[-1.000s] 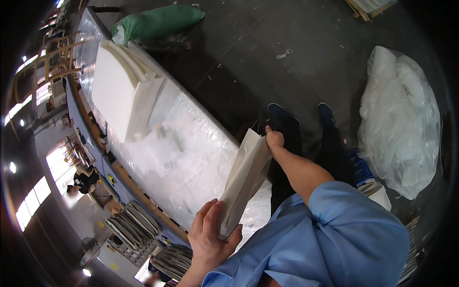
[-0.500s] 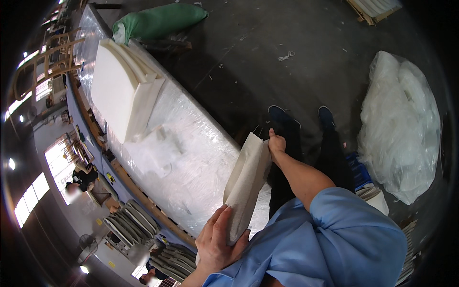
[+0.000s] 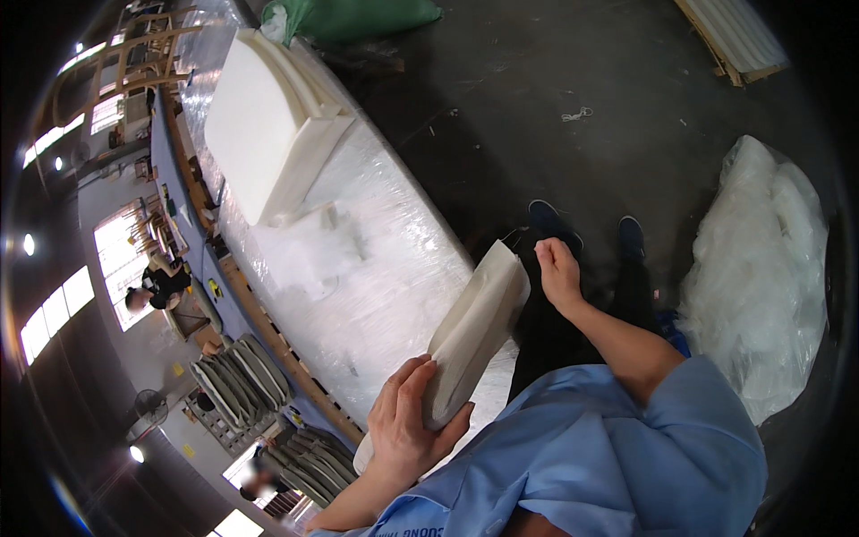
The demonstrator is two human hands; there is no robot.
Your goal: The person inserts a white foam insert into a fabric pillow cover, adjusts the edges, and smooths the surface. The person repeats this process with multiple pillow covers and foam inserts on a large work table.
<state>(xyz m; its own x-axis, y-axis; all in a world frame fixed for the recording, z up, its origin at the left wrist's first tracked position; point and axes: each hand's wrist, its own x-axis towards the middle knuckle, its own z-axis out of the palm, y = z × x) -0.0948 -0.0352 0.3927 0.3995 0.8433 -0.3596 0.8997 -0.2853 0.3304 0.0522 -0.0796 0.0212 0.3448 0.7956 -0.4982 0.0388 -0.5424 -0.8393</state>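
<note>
A beige fabric-covered cushion (image 3: 479, 327) stands on edge, slanting across the near edge of the table in front of my body. My left hand (image 3: 407, 421) is closed around its near end, thumb on one side and fingers over the other. Just beyond the far end of the cushion, my right hand (image 3: 559, 276) is held apart from it, its fingers curled together. Whatever those fingers pinch, if anything, is too small to make out. A thin loose thread (image 3: 514, 234) shows by the cushion's far corner.
The table (image 3: 394, 224) is wrapped in clear film and bears stacked white foam pads (image 3: 259, 125). Beyond lies a green sack (image 3: 358, 20). A large plastic bag of white filling (image 3: 761, 277) rests on the floor at right. Grey cushions (image 3: 237, 385) and people stand at far left.
My right hand has come off the cushion's far end and moved right, away from it. My left hand keeps its hold. The whole view has shifted slightly.
</note>
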